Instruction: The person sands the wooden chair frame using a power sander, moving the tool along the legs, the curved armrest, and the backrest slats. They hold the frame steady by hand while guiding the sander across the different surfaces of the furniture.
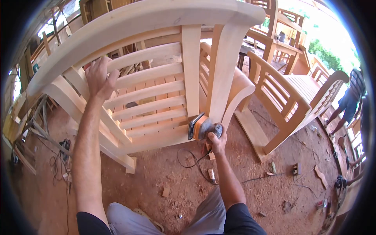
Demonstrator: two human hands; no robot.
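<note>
A pale, unpainted wooden bench (154,102) with a curved top rail and several slats stands tilted in front of me. My left hand (101,77) is closed around its frame at the left end of the upper slats. Something small and red shows beside those fingers; I cannot make out what it is. My right hand (217,138) grips an orange and black electric sander (203,127). The sander is at the lower part of the bench, near the foot of a broad upright (192,70). Its dark cord (192,166) hangs down and loops onto the ground.
Another slatted wooden bench (288,96) stands to the right, with a loose board (252,135) beside it. Wood scraps, shavings, cords and a small tin (322,203) lie on the reddish dirt floor (152,188). A person (348,100) is at the far right. More furniture (288,47) stands behind.
</note>
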